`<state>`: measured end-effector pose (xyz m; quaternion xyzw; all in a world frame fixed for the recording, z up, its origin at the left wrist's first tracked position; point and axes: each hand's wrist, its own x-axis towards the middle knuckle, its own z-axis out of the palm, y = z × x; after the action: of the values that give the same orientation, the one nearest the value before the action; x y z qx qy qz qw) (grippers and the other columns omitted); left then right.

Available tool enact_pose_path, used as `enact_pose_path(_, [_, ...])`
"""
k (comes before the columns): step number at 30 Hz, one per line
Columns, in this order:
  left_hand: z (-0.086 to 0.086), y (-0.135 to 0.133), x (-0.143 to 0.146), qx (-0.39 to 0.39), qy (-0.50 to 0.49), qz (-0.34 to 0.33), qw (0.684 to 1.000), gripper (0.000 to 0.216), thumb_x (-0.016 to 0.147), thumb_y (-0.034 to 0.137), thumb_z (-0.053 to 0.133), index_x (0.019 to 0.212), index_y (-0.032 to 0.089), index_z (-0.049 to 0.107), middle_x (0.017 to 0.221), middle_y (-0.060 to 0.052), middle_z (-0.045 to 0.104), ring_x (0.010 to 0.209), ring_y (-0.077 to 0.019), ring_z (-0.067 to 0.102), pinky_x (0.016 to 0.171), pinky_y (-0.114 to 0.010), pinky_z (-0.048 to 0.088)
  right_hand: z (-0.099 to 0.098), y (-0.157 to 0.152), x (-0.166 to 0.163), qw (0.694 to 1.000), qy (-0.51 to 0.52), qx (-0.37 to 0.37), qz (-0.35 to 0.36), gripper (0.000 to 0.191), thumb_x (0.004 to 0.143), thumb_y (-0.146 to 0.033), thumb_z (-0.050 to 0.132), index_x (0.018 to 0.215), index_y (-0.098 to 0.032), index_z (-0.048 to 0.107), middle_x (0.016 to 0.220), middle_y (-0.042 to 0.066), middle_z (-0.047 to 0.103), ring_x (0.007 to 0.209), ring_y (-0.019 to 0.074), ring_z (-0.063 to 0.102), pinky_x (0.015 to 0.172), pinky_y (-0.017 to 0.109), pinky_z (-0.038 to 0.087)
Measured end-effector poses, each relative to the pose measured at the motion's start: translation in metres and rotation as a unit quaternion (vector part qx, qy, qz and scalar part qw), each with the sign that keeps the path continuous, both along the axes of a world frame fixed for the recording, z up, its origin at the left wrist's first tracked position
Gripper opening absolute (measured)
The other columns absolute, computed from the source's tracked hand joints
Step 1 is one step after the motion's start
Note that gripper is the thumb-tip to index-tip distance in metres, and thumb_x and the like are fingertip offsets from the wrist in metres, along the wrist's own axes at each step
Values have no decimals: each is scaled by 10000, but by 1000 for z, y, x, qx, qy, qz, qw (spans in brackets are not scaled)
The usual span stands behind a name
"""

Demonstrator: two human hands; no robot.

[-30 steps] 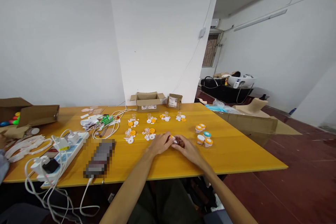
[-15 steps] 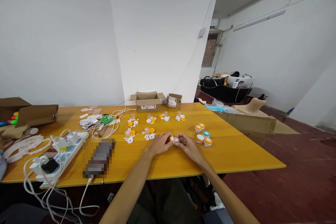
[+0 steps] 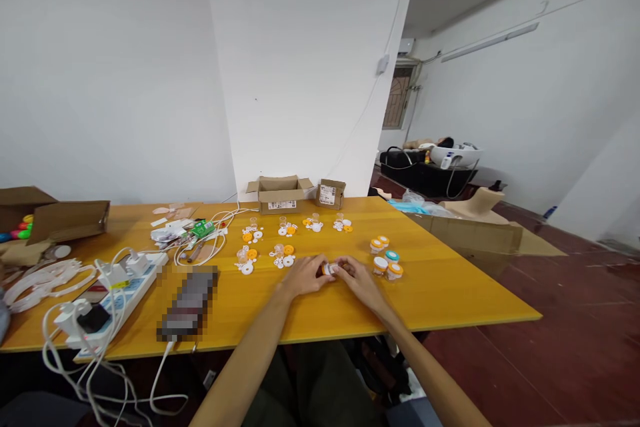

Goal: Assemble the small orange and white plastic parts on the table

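Between my two hands, just above the yellow table [image 3: 435,303], is a small clear jar with an orange and white lid [image 3: 327,269]. My left hand [image 3: 309,274] grips its lid end, fingers closed. From the other side my right hand [image 3: 353,275] has its fingers closed on the clear end. The fingers hide much of the jar. Right of my hands stand several similar closed jars [image 3: 395,271] with orange, white or teal lids. Beyond and to the left lie small groups of loose parts: white discs [image 3: 247,267], orange rings [image 3: 289,250] and clear cups [image 3: 243,255].
Two cardboard boxes, one open [image 3: 277,195] and one smaller [image 3: 331,194], stand by the wall. At left are a power strip [image 3: 145,275] with tangled white cables, a pixelated phone-like device [image 3: 190,303] and a box of coloured balls [image 3: 70,220].
The jar has turned slightly between my fingers, and its lid now faces more to the left. My hands stay in nearly the same place. The view has shifted a little.
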<state>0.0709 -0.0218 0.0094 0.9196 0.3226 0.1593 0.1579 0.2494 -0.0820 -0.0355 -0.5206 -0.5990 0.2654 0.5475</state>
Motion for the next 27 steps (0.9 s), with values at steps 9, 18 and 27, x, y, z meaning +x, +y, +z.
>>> enact_pose_path(9, [-5,5,0,8,-6,-17,1000,289,921,450,559,1087,227,640,994,-59,738,927,-242,677,783,-307,458,7,-5,-1,995,-84,42,-20,294,849,-477,620,1026,-251,686,1041,68,725,882,242,671,803,380,557])
enact_pose_path(18, [-5,5,0,17,5,-15,1000,287,926,446,557,1088,224,637,972,-64,737,919,-246,681,788,-311,460,-1,-1,-2,995,-97,27,-26,285,903,-494,545,940,-238,665,940,62,732,867,242,676,815,379,553])
enact_pose_path(27, [-10,8,-1,26,-12,-21,999,338,944,517,509,1065,231,641,950,-63,739,892,-241,684,778,-308,461,-6,3,-2,994,-91,22,-50,322,875,-513,581,1033,-237,633,1006,65,717,877,235,675,845,397,558])
